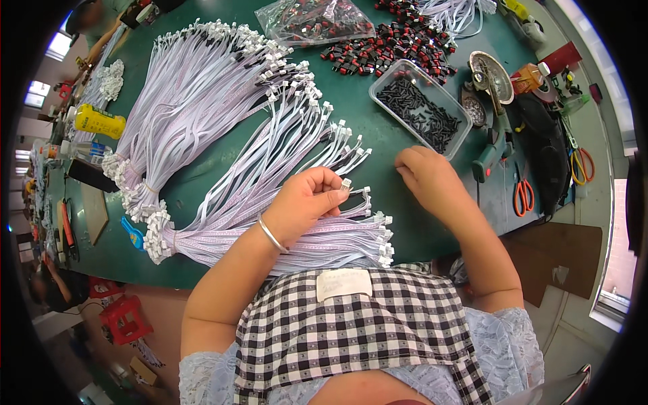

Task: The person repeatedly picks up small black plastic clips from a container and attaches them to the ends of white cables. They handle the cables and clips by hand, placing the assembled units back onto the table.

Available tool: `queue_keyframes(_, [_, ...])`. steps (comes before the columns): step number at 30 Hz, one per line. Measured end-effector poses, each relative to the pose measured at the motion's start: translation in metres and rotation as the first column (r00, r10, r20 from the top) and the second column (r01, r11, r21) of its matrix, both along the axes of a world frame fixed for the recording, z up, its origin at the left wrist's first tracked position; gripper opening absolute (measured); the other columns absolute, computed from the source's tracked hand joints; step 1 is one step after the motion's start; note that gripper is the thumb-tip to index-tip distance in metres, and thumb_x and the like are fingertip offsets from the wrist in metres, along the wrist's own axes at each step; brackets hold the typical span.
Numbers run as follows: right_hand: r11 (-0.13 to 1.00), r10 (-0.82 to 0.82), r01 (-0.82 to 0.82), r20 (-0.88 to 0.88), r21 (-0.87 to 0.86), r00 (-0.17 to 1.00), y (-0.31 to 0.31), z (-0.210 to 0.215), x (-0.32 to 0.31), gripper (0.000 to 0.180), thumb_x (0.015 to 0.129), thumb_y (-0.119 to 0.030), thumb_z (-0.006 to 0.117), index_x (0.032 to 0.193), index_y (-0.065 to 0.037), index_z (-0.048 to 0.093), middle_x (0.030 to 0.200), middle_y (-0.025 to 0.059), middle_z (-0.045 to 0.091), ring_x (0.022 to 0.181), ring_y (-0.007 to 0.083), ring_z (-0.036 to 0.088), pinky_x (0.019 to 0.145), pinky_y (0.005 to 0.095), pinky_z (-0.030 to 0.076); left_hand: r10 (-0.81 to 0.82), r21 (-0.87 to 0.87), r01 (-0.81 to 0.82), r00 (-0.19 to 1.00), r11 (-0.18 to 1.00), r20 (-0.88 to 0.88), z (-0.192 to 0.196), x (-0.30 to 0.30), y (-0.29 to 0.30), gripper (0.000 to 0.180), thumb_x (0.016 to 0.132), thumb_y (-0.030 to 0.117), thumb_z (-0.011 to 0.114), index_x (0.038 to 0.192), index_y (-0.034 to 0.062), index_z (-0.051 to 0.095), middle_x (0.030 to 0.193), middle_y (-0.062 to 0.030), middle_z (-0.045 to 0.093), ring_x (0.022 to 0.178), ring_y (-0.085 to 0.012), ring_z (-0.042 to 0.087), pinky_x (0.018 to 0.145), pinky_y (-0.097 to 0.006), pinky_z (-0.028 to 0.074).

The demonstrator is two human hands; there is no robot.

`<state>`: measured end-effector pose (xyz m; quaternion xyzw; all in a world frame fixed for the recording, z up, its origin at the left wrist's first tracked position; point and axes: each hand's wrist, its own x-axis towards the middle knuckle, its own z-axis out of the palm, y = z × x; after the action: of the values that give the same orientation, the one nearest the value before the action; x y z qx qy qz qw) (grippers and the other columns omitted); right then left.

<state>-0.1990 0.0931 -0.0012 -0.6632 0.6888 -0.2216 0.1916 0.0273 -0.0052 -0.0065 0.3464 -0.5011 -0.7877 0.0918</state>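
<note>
White connector (345,183), poking up from a pinch!
Flat pale cables (331,236) fan across the counter (432,233), bound at left, white-tipped at right.

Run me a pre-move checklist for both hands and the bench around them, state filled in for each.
1. Left hand pinching the white connector: ok, between thumb and fingers.
2. Right hand empty: cannot tell, curled fingertips hidden.
3. Clear container uncovered, black pieces inside: ok.
4. Ribbon-cable bundles lying apart: not ok, they crowd together.
5. Orange-handled scissors away from both hands: ok, off to the right.
</note>
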Motion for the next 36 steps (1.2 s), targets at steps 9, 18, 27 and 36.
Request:
queue_keyframes(9, [0.97,-0.238,0.079,0.851,0.228,0.468,-0.003,-0.003,0.045,0.009,0.082,0.0,0.059,0.091,0.0,0.06,0.082,0.0027,0.062,0.074,0.0087,0.061,0.062,0.0212,0.047,0.017,0.053,-0.016,1.0,0.998,-0.017,-0.001,-0.001,0.0,0.007,0.084,0.006,0.061,0.091,0.0035,0.059,0.077,0.0021,0.056,0.062,-0.0053,0.048,0.058,-0.019,0.04])
queue_keyframes(18, [0.975,-0.218,0.079,0.801,0.21,0.558,-0.004,-0.008,0.046,0.009,0.083,-0.002,0.06,0.091,0.0,0.061,0.078,0.0035,0.063,0.073,0.008,0.061,0.061,0.0209,0.047,0.019,0.068,-0.015,0.998,0.998,-0.057,-0.002,0.001,-0.001,0.009,0.085,0.006,0.06,0.093,0.0035,0.059,0.079,0.0019,0.056,0.064,-0.0053,0.049,0.06,-0.018,0.04])
queue_keyframes(27, [0.981,-0.19,0.074,0.805,0.179,0.563,-0.006,-0.006,0.05,0.009,0.083,-0.003,0.06,0.09,0.001,0.061,0.079,0.0043,0.063,0.072,0.0085,0.06,0.062,0.0218,0.047,0.015,0.058,-0.012,0.998,0.998,-0.057,-0.002,0.0,0.0,0.008,0.085,0.005,0.06,0.092,0.0041,0.058,0.08,0.0021,0.056,0.065,-0.005,0.048,0.061,-0.018,0.04])
queue_keyframes(36, [0.987,-0.152,0.058,0.774,0.148,0.614,-0.007,-0.005,0.05,0.008,0.082,0.0,0.061,0.09,0.001,0.061,0.083,0.0054,0.063,0.074,0.0099,0.061,0.063,0.0228,0.048,0.005,0.054,-0.001,0.998,0.999,-0.059,0.0,0.0,0.0,0.008,0.084,0.005,0.061,0.092,0.0044,0.058,0.079,0.0026,0.055,0.065,-0.0044,0.048,0.06,-0.018,0.04])
